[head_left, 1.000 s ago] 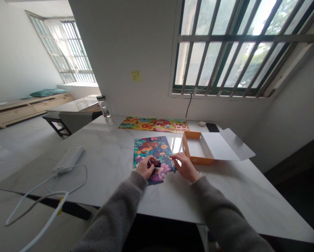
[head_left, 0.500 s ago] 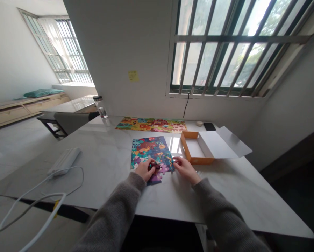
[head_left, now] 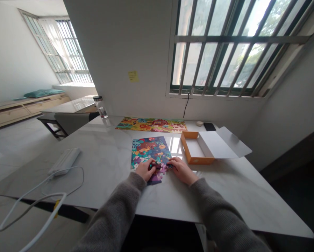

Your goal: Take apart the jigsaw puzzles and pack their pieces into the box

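Note:
A partly joined jigsaw puzzle (head_left: pixel 149 148) with a dark blue, colourful animal picture lies in front of me on the white table. My left hand (head_left: pixel 145 169) is closed around a small stack of puzzle pieces (head_left: pixel 156 165), held over the puzzle's lower part. Below that stack, purple pieces (head_left: pixel 155 178) extend from the near edge. At the puzzle's lower right, my right hand (head_left: pixel 182 170) pinches a dark puzzle piece (head_left: pixel 169 166). The fingers partly cover this piece, and I cannot tell whether it touches its neighbours.
An orange open box (head_left: pixel 201 160) with a white lid flap stands at the right. Behind the puzzle lies a long, bright finished puzzle (head_left: pixel 151 124). A bottle (head_left: pixel 101 107), a dark phone (head_left: pixel 209 126) and a white power strip (head_left: pixel 65 161) with a cable are also around.
My right hand has moved left from the puzzle's right edge, bringing a dark piece near the purple pieces. My left hand with the stack has stayed nearly still.

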`<control>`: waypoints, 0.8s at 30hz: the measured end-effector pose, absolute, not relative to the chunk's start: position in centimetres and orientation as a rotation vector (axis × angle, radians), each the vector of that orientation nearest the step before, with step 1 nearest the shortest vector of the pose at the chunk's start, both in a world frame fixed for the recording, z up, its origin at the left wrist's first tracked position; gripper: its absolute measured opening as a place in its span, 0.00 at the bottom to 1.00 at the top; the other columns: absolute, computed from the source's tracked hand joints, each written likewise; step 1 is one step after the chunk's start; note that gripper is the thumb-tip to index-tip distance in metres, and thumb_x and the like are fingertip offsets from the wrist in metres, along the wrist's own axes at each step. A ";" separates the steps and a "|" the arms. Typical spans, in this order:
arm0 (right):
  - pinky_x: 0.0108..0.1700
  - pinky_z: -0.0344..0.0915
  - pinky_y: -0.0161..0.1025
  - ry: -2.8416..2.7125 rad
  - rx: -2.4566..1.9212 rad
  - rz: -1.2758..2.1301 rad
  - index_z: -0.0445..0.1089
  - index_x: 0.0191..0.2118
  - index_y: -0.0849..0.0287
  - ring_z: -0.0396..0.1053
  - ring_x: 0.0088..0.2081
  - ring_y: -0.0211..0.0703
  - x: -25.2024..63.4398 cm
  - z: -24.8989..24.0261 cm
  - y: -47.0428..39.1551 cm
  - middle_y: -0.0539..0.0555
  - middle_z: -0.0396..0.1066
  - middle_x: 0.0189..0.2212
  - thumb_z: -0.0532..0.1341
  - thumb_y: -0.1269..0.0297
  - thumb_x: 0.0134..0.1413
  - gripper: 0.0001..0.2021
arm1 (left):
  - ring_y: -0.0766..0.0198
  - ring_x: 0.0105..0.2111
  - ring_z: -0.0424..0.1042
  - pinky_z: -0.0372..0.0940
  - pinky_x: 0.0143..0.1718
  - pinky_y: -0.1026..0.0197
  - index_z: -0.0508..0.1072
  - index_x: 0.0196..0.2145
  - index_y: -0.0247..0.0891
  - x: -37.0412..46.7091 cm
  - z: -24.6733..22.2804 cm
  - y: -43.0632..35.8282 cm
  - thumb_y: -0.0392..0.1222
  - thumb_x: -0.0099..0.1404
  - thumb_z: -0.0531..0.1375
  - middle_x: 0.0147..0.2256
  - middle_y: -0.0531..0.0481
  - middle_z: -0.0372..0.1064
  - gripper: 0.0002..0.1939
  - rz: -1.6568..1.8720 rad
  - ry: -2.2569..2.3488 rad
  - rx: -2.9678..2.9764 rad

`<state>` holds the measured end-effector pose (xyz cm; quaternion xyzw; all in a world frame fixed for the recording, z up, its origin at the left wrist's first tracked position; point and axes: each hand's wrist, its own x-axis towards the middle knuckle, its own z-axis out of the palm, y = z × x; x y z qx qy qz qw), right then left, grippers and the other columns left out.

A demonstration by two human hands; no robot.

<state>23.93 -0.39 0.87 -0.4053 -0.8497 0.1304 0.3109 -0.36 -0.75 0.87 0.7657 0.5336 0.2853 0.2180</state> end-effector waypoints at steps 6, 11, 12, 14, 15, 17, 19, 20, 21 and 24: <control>0.38 0.69 0.38 -1.989 -1.119 0.241 0.76 0.47 0.57 0.68 0.32 0.40 23.6 1.9 -0.7 0.54 0.69 0.34 0.56 0.68 0.64 0.12 | 0.61 0.27 0.70 0.63 0.31 0.61 0.72 0.41 0.39 -0.3 0.7 -0.6 0.42 0.64 0.58 0.30 0.51 0.73 0.09 0.875 1.433 2.053; 0.39 0.70 0.37 -2.149 -1.067 0.057 0.66 0.61 0.53 0.69 0.35 0.42 20.5 1.9 -1.8 0.55 0.67 0.36 0.53 0.73 0.64 0.21 | 0.59 0.32 0.75 0.68 0.37 0.58 0.70 0.41 0.37 -0.5 0.3 -0.1 0.44 0.64 0.59 0.35 0.47 0.76 0.10 1.029 1.256 1.866; 0.41 0.71 0.38 -2.206 -1.067 0.038 0.63 0.63 0.54 0.69 0.37 0.43 19.7 1.7 -1.8 0.56 0.68 0.38 0.52 0.75 0.63 0.24 | 0.58 0.34 0.76 0.69 0.39 0.57 0.70 0.41 0.37 -0.5 0.2 0.0 0.44 0.64 0.59 0.36 0.46 0.77 0.10 1.040 1.215 1.839; 0.42 0.72 0.41 -2.303 -1.106 0.034 0.58 0.65 0.56 0.70 0.40 0.46 18.6 1.5 -1.9 0.58 0.69 0.41 0.53 0.76 0.61 0.27 | 0.57 0.38 0.77 0.70 0.43 0.55 0.70 0.41 0.36 -0.6 0.0 0.2 0.44 0.63 0.60 0.38 0.45 0.77 0.11 1.051 1.146 1.792; 0.43 0.72 0.43 -2.332 -1.131 0.051 0.56 0.66 0.58 0.71 0.40 0.47 18.1 1.5 -1.9 0.60 0.69 0.43 0.53 0.76 0.60 0.29 | 0.56 0.39 0.77 0.70 0.44 0.55 0.70 0.42 0.36 -0.6 -0.1 0.3 0.43 0.63 0.60 0.38 0.45 0.77 0.11 1.054 1.122 1.773; 0.44 0.72 0.45 -2.345 -1.164 0.113 0.51 0.68 0.59 0.71 0.43 0.49 17.6 1.4 -2.0 0.62 0.68 0.47 0.54 0.76 0.58 0.32 | 0.55 0.41 0.77 0.71 0.46 0.53 0.70 0.42 0.37 -0.6 -0.2 0.4 0.42 0.62 0.61 0.39 0.44 0.78 0.11 1.060 1.101 1.737; 0.46 0.72 0.46 -2.312 -1.142 0.195 0.48 0.69 0.60 0.70 0.45 0.50 17.5 1.4 -2.1 0.63 0.67 0.50 0.54 0.76 0.57 0.34 | 0.55 0.41 0.78 0.71 0.46 0.53 0.70 0.43 0.37 -0.7 -0.2 0.4 0.42 0.62 0.61 0.39 0.44 0.78 0.12 1.060 1.093 1.709; 0.47 0.72 0.45 -2.285 -1.121 0.243 0.46 0.69 0.59 0.70 0.46 0.49 17.6 1.4 -2.1 0.63 0.67 0.51 0.54 0.76 0.56 0.35 | 0.55 0.41 0.78 0.71 0.46 0.52 0.70 0.43 0.37 -0.7 -0.2 0.4 0.42 0.61 0.61 0.39 0.44 0.78 0.12 1.058 1.085 1.695; 0.47 0.71 0.45 -2.254 -1.108 0.292 0.46 0.70 0.59 0.70 0.45 0.48 17.7 1.4 -2.1 0.62 0.68 0.50 0.54 0.76 0.57 0.35 | 0.54 0.41 0.78 0.71 0.46 0.52 0.70 0.43 0.36 -0.6 -0.2 0.4 0.43 0.61 0.61 0.39 0.43 0.78 0.13 1.056 1.073 1.682; 0.42 0.70 0.42 -2.147 -1.158 0.381 0.49 0.68 0.57 0.71 0.39 0.45 18.2 1.6 -1.9 0.58 0.72 0.43 0.55 0.72 0.59 0.32 | 0.53 0.43 0.78 0.71 0.47 0.51 0.69 0.43 0.37 -0.6 -0.1 0.2 0.47 0.61 0.62 0.41 0.42 0.78 0.15 1.059 1.037 1.648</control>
